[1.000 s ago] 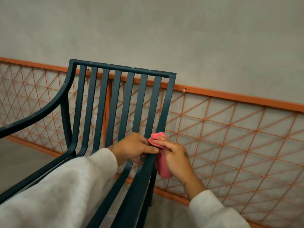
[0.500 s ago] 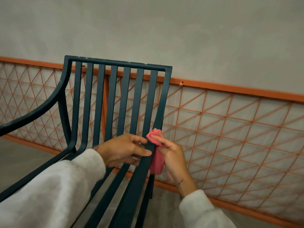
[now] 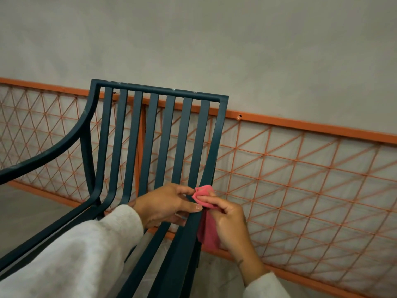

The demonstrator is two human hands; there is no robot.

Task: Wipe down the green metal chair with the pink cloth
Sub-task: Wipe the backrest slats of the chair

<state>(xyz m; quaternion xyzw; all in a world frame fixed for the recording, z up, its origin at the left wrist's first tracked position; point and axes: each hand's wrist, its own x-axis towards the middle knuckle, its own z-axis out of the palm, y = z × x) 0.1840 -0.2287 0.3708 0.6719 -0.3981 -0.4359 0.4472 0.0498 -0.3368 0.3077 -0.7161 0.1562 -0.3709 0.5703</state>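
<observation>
- Chair: dark green, slatted back on the far side, armrest at left, seat slats running near.
- Left hand: reaches in from near left, its thumb across the front of the right slats and fingers curled behind, gripping them. The fingertips touch the cloth.
- Cloth: pink, at the chair's right edge, its tail hanging behind the frame.
- Right hand: just right of the frame, pinching the cloth's top.
- Orange lattice stands behind, with a grey wall above.

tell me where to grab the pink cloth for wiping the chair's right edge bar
Grip the bunched upper fold of the pink cloth, coming from the outer right side of the chair as the right hand does: that fold sits against the frame bar, while the tail hangs loose below.
</observation>
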